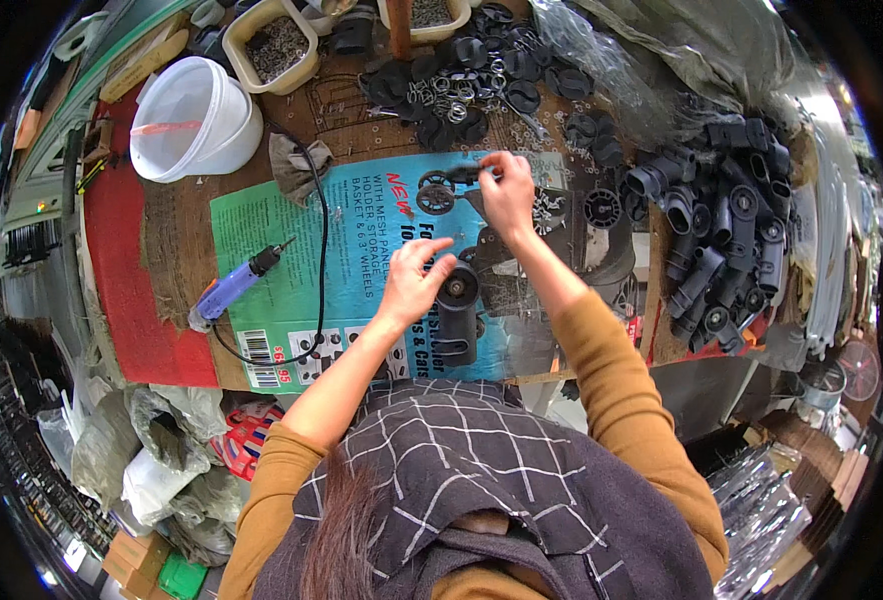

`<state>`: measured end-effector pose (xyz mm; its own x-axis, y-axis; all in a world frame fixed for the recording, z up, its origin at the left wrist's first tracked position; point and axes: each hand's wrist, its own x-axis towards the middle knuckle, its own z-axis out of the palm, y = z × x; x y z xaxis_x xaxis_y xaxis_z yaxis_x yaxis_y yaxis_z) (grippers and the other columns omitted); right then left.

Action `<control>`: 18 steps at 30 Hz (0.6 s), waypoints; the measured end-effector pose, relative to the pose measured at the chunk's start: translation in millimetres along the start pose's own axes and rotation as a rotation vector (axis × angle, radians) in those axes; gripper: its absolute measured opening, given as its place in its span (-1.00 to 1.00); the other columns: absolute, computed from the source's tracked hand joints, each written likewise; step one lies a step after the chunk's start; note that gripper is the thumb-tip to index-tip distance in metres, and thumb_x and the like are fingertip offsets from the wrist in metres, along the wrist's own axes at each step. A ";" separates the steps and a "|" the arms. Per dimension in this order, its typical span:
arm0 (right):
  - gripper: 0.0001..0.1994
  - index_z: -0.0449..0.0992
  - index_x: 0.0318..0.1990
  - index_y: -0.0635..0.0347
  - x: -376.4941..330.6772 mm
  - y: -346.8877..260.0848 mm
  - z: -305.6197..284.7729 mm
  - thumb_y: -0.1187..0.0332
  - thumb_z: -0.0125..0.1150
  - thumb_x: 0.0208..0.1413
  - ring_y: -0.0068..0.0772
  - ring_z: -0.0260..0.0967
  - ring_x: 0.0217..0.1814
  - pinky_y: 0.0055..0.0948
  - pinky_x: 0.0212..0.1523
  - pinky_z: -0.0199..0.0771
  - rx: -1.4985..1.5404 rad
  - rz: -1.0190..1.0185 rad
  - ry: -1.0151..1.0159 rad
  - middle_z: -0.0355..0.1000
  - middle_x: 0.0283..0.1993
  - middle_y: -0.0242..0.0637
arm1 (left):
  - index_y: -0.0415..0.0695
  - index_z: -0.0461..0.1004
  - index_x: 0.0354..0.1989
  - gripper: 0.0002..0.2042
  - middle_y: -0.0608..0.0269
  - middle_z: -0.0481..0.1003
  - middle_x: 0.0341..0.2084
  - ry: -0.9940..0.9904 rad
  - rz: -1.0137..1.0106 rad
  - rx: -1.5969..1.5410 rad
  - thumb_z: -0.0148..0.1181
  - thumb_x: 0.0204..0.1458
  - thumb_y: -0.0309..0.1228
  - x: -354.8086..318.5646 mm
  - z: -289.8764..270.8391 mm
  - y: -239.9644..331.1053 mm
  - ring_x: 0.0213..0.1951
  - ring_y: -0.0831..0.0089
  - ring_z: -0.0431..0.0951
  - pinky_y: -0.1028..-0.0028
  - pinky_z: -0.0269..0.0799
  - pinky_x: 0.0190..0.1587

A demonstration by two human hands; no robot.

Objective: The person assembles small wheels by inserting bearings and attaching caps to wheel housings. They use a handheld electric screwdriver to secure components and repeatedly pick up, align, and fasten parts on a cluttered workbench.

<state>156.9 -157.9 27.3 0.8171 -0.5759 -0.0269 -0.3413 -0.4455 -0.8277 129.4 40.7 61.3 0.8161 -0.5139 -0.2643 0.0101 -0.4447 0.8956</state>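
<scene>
A black tubular plastic fitting (457, 330) with a round, screw-centred end lies on the printed cardboard sheet (351, 250) in front of me. My left hand (413, 285) is beside its round end, open, the thumb and fingers apart; whether the thumb touches the fitting I cannot tell. Farther off, my right hand (508, 195) pinches a small black plastic part (469, 173), partly hidden by the fingers. Under and beside that hand are printed pictures of wheels on the cardboard. A blue electric screwdriver (233, 285) with a black cord lies to the left.
Black plastic fittings (726, 240) are heaped at the right. Black caps (521, 95) and metal springs (453, 98) are scattered at the back. A white bucket (196, 125), a cream tub (273, 45) of small hardware and a grey cloth (296, 165) stand or lie at the back left.
</scene>
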 end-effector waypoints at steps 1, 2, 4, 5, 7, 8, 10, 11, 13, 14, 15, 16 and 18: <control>-0.84 0.49 -0.28 0.22 -18.3 -6.1 -9.6 0.54 0.20 -0.08 -0.17 0.41 -0.26 -0.27 -0.16 0.44 0.196 -0.063 0.003 0.40 -0.23 -0.10 | -0.13 0.50 0.00 -0.68 0.21 0.52 -0.13 0.032 -0.071 -0.047 0.09 0.19 -0.20 2.7 -3.7 5.5 -0.11 0.38 0.50 0.38 0.42 -0.04; -0.82 0.48 -0.28 0.22 -37.3 -13.6 -18.1 0.59 0.19 -0.09 -0.17 0.39 -0.22 -0.28 -0.15 0.43 0.162 -0.217 0.007 0.38 -0.19 -0.11 | -0.21 0.44 0.08 -0.57 0.26 0.52 -0.25 0.021 -0.220 -0.456 0.12 0.18 -0.14 7.8 -6.1 11.5 -0.22 0.52 0.49 0.50 0.44 -0.22; -0.80 0.45 -0.29 0.21 -77.9 -29.0 -34.6 0.64 0.20 -0.12 -0.16 0.37 -0.15 -0.30 -0.12 0.42 0.119 -0.461 0.034 0.37 -0.15 -0.12 | -0.23 0.39 0.10 -0.60 0.28 0.49 -0.24 0.045 -0.309 -0.767 0.18 0.14 -0.29 9.9 -11.2 24.1 -0.26 0.58 0.49 0.56 0.46 -0.21; -0.80 0.45 -0.31 0.21 -96.0 -35.7 -40.2 0.64 0.22 -0.13 -0.16 0.36 -0.12 -0.31 -0.09 0.41 0.078 -0.508 0.031 0.38 -0.15 -0.13 | -0.23 0.40 0.08 -0.63 0.27 0.49 -0.25 0.048 -0.260 -0.802 0.21 0.12 -0.37 9.2 -11.6 30.2 -0.27 0.57 0.49 0.56 0.48 -0.19; -0.80 0.45 -0.30 0.21 -119.9 -42.4 -50.6 0.66 0.21 -0.10 -0.23 0.37 -0.09 -0.38 -0.10 0.42 0.094 -0.481 0.000 0.38 -0.16 -0.15 | -0.24 0.43 0.00 -0.69 0.30 0.48 -0.27 0.073 -0.331 -0.770 0.21 0.07 -0.51 -0.3 -14.5 38.6 -0.26 0.58 0.49 0.56 0.49 -0.18; -0.82 0.44 -0.28 0.22 -128.9 -44.5 -51.8 0.66 0.19 -0.05 -0.32 0.38 -0.10 -0.45 -0.12 0.42 0.193 -0.401 -0.016 0.37 -0.17 -0.19 | -0.24 0.43 -0.01 -0.70 0.30 0.48 -0.27 0.064 -0.327 -0.772 0.21 0.06 -0.52 -5.9 -15.5 40.8 -0.26 0.58 0.49 0.55 0.49 -0.17; -0.88 0.41 -0.21 0.26 -141.5 -44.9 -52.1 0.63 0.09 0.11 -0.55 0.38 -0.20 -0.63 -0.20 0.42 0.597 -0.155 -0.001 0.35 -0.20 -0.32 | -0.23 0.44 -0.03 -0.71 0.31 0.48 -0.28 0.067 -0.356 -0.752 0.20 0.05 -0.55 -19.6 -15.6 41.3 -0.26 0.58 0.49 0.56 0.48 -0.17; -0.91 0.40 -0.19 0.26 -145.3 -43.2 -54.7 0.54 0.12 0.17 -0.62 0.36 -0.31 -0.64 -0.25 0.39 0.472 0.073 -0.018 0.37 -0.25 -0.37 | -0.23 0.44 -0.04 -0.72 0.32 0.48 -0.28 0.045 -0.334 -0.741 0.21 0.04 -0.56 -25.8 -15.8 39.6 -0.26 0.58 0.49 0.56 0.48 -0.17; -0.90 0.42 -0.22 0.25 -152.1 -39.7 -54.7 0.44 0.17 0.17 -0.68 0.31 -0.37 -0.66 -0.33 0.34 0.548 0.268 -0.126 0.39 -0.34 -0.43 | -0.22 0.45 -0.05 -0.72 0.33 0.48 -0.28 0.013 -0.287 -0.733 0.22 0.03 -0.56 -38.8 -15.2 34.1 -0.26 0.58 0.49 0.56 0.48 -0.18; -0.88 0.43 -0.24 0.23 -157.0 -38.3 -56.4 0.39 0.21 0.16 -0.70 0.28 -0.40 -0.67 -0.39 0.29 0.645 0.324 -0.190 0.39 -0.42 -0.47 | -0.21 0.47 -0.11 -0.74 0.32 0.50 -0.31 0.009 -0.259 -0.730 0.26 0.00 -0.55 -44.1 -13.9 31.1 -0.26 0.57 0.50 0.55 0.47 -0.18; -0.87 0.46 -0.31 0.23 -160.4 -37.1 -56.4 0.38 0.25 0.13 -0.71 0.26 -0.45 -0.66 -0.43 0.26 0.586 0.357 -0.211 0.38 -0.46 -0.50 | -0.20 0.47 -0.13 -0.76 0.32 0.51 -0.30 0.024 -0.314 -0.626 0.27 0.00 -0.54 -48.0 -12.5 28.1 -0.25 0.57 0.50 0.54 0.47 -0.16; -0.86 0.46 -0.35 0.23 -164.8 -35.9 -58.2 0.37 0.27 0.11 -0.72 0.26 -0.47 -0.66 -0.44 0.25 0.444 0.380 -0.256 0.38 -0.48 -0.52 | -0.18 0.47 -0.15 -0.77 0.32 0.51 -0.29 0.017 -0.328 -0.546 0.28 0.00 -0.53 -51.4 -12.0 25.2 -0.24 0.57 0.50 0.54 0.46 -0.14; -0.80 0.46 -0.43 0.23 -169.0 -33.2 -57.9 0.32 0.33 0.05 -0.68 0.28 -0.51 -0.60 -0.47 0.26 0.227 0.476 -0.313 0.39 -0.55 -0.49 | -0.17 0.48 -0.25 -0.81 0.32 0.53 -0.35 0.035 -0.388 -0.386 0.33 -0.04 -0.49 -53.1 -8.0 19.9 -0.28 0.56 0.51 0.53 0.47 -0.16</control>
<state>3.3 -85.5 91.8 0.7087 -0.4317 -0.5580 -0.6232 -0.0122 -0.7820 90.8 65.0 96.0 0.7286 -0.3381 -0.5957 0.5205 -0.2919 0.8024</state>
